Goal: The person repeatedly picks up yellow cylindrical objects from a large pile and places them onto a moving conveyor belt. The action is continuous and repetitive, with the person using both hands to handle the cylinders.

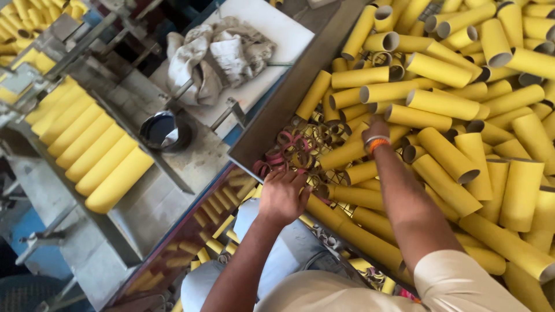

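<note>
While I am leaning over the bin [272, 124] of yellow cardboard tubes [445, 104], my left hand [281, 196] is curling its fingers into the tangle of thin red and tan rings [292, 151] lying at the bin's near-left corner, just beside the metal wall; I cannot tell whether it is already pinching any of them. My right hand [376, 132] is reaching farther in, among the tubes to the right of the rings, its fingers hidden, so I cannot tell what it is gripping. I am judging that the rings, being light and interlocked, could come up in a clump and spill over the wall onto the machine [173, 190] to the left. Loosely piled tubes around my right wrist could roll down and bury the rings.
</note>
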